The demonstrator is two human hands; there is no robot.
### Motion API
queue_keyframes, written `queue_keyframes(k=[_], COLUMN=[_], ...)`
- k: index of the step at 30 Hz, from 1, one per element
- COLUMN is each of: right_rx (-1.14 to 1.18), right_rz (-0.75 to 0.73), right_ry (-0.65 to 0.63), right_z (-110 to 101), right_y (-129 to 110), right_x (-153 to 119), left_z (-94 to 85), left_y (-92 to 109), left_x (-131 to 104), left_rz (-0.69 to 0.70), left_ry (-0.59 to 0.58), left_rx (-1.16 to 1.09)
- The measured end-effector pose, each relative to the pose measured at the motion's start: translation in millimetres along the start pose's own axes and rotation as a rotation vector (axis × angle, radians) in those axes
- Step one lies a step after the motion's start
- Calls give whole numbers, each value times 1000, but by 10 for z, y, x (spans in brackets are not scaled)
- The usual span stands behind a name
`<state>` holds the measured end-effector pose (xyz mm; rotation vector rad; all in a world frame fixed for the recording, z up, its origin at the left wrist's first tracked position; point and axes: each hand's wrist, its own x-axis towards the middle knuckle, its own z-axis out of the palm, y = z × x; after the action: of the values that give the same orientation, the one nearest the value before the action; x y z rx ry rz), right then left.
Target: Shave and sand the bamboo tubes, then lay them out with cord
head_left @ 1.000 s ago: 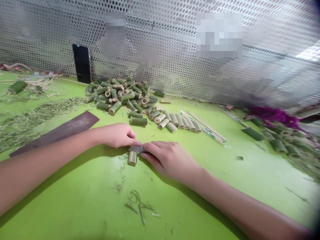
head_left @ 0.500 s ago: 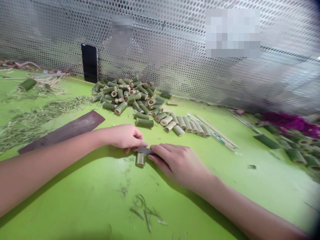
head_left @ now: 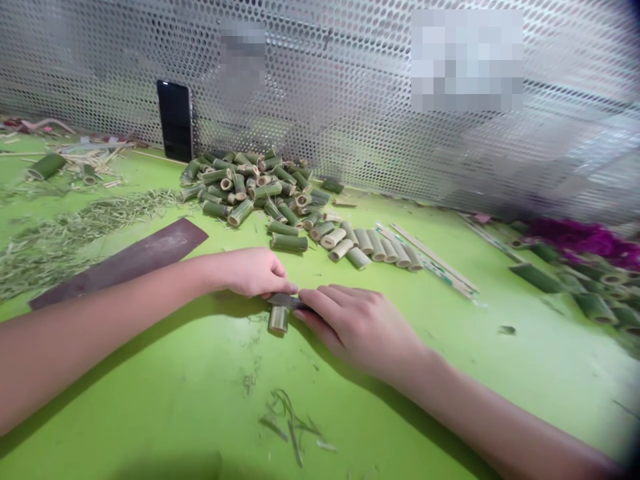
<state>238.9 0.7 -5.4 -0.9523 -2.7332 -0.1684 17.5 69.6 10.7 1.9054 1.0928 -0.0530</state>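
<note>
A short bamboo piece (head_left: 279, 320) with partly pale sides lies on the green tabletop, its cut end facing me. My left hand (head_left: 257, 273) is closed, thumb and fingers pinching the piece's far end, which the fingers and blade hide. In my right hand (head_left: 345, 317) is a small knife (head_left: 286, 301), the fingers wrapped round its handle. Its blade lies across the top of the bamboo, pointing left, close to the left fingertips. Thin green shavings (head_left: 290, 420) lie on the table nearer to me.
Behind my hands is a heap of green bamboo pieces (head_left: 250, 183), with several peeled pieces (head_left: 375, 245) in a row. A phone (head_left: 175, 121) leans on the perforated metal panel (head_left: 320, 87). Sandpaper (head_left: 125, 260) and a shavings pile (head_left: 90, 227) lie left, purple material (head_left: 585, 240) right.
Both hands stay at nearly the same place. The knife blade has shifted slightly toward me along the bamboo, and the view has moved a little.
</note>
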Motion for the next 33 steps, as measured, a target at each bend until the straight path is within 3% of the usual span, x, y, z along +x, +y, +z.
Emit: queue_keyframes(k=[5,12,24,30,33], right_rx=[41,198,298,490,492], right_rz=[48,172,187,-1,-51], right_ry=[-25,-194,-278,-383,-324], right_z=[-5,-51,-85,-199,-204], right_y=[-4,-5,58,-19,-33], right_x=[18,9,-12,-119,-162], left_z=[1,19,60,55,46], left_y=[-36,2,0,-26,-57], left_x=[17,8,5,2,22], left_rz=[11,-4,-16,-51,-57], left_ry=[-19,25,31,42,49], left_rx=[-29,-26,-71,-88,-95])
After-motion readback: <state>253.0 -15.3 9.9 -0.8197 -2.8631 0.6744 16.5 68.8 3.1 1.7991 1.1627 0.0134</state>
